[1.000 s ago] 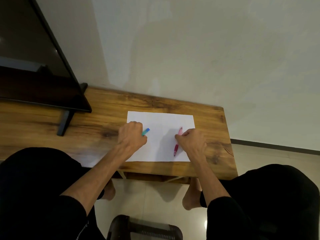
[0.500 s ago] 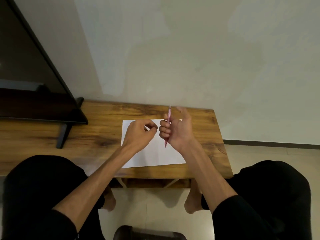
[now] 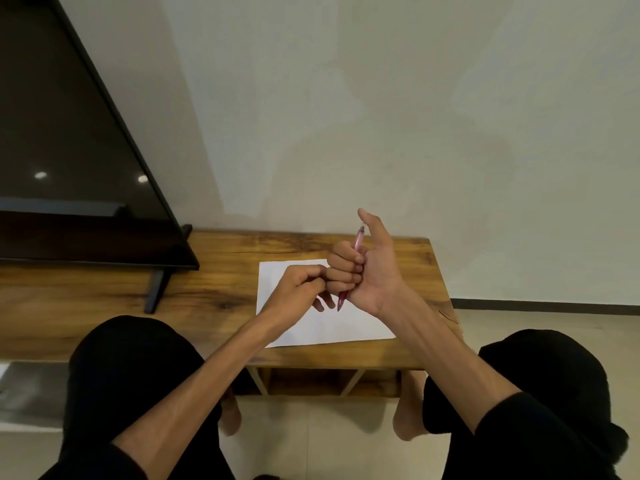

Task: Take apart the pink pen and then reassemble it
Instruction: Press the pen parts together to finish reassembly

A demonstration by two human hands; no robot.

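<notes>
Left hand (image 3: pixel 294 292) hovers over the near part of the white paper sheet (image 3: pixel 332 327), fingers curled, though whether they hold anything I cannot tell. Just beyond, right hand (image 3: pixel 363 271) fists the slim pink plastic pen (image 3: pixel 356 244) upright above the sheet, thumb straight up. Past the sheet's far-left corner stands a black flat screen (image 3: pixel 69 150).

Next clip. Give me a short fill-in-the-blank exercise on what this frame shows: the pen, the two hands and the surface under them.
1. The pink pen is gripped in the person's ____ hand.
2. Below both hands, a white ____ lies on the wooden table.
3. The pen's writing tip points ____, towards the table.
4. The left hand sits with its fingers ____ beside the right hand.

Missing words: right; sheet of paper; down; curled
</notes>
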